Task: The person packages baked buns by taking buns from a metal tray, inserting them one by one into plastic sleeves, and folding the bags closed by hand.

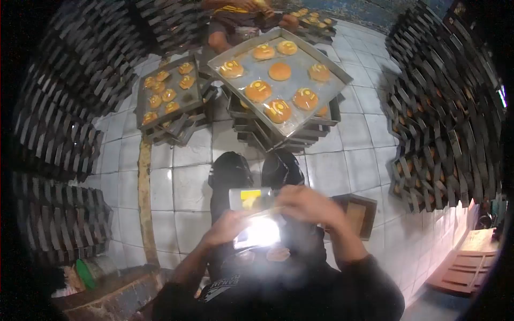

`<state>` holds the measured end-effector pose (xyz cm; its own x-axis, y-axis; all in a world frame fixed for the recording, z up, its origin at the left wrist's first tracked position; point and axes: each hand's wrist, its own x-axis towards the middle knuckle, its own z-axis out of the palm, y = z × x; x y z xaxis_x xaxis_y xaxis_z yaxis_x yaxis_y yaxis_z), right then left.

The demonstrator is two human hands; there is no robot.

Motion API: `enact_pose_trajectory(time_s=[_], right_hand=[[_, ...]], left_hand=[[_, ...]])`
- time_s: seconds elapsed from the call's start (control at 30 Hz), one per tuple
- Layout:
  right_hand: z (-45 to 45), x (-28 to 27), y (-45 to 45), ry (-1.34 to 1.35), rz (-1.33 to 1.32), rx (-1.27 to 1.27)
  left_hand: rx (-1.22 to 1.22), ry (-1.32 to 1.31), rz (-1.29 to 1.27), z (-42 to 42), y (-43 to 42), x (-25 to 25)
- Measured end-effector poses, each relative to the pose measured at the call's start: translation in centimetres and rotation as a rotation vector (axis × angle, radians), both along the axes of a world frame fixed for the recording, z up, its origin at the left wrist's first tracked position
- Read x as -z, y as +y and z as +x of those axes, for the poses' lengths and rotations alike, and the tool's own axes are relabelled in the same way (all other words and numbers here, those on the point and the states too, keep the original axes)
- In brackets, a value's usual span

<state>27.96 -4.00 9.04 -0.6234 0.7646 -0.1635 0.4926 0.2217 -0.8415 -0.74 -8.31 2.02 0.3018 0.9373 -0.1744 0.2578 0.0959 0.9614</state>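
Observation:
Above my lap, a clear plastic wrapper (235,199) with a yellow label (250,195) is between my two hands. My left hand (226,227) grips its lower left side, fingers closed. My right hand (306,204), slightly blurred, has its fingers curled at the wrapper's right edge. Whatever lies inside the wrapper is too blurred to make out. Below the hands, a shiny sheet or stack of plastic (259,233) on my lap throws back a strong glare. Beyond my knees, a metal tray (300,53) holds several round buns (279,71), some in printed wrappers, atop stacked trays.
Another tray (201,88) of wrapped buns stands at the left. A person (235,21) sits beyond the stacks. Tall racks of dark trays (64,128) line the left, others (439,117) the right. A wooden box (357,216) sits by my right arm.

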Motion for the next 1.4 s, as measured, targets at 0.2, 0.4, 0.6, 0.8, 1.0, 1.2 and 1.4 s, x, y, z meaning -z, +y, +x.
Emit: enact_pose_trajectory(time_s=[0.2, 0.4, 0.6, 0.8, 1.0, 1.2, 1.4], right_hand=[[12.6, 13.1, 5.3, -0.046, -0.166, 0.864], [7.9, 2.5, 18.4, -0.006, 0.079, 0.540], [8.6, 13.1, 43.8, -0.120, 0.204, 0.590], [1.1, 11.2, 44.2, -0.326, 0.440, 0.696], [1.1, 8.9, 38.2, -0.173, 0.376, 0.542], [-2.3, -1.8, 19.7, 0.780, -0.031, 0.613], [-9.4, -0.2, 4.5, 0.300, 0.378, 0.341]], left_hand=[[-0.257, -0.441, -0.310, -1.0, 5.2, 1.2], [-0.362, -0.479, -0.244, 0.1, 6.5, 5.0], [-0.374, -0.385, -0.178, 0.0, 6.6, 5.9], [-0.389, -0.454, -0.161, 0.0, 6.9, 5.1], [-0.459, -0.691, -0.280, 0.0, 7.8, 4.4], [-0.700, -0.978, -0.473, -2.6, 10.2, 2.0], [-0.695, -1.014, -0.514, -2.1, 14.0, 4.9]])
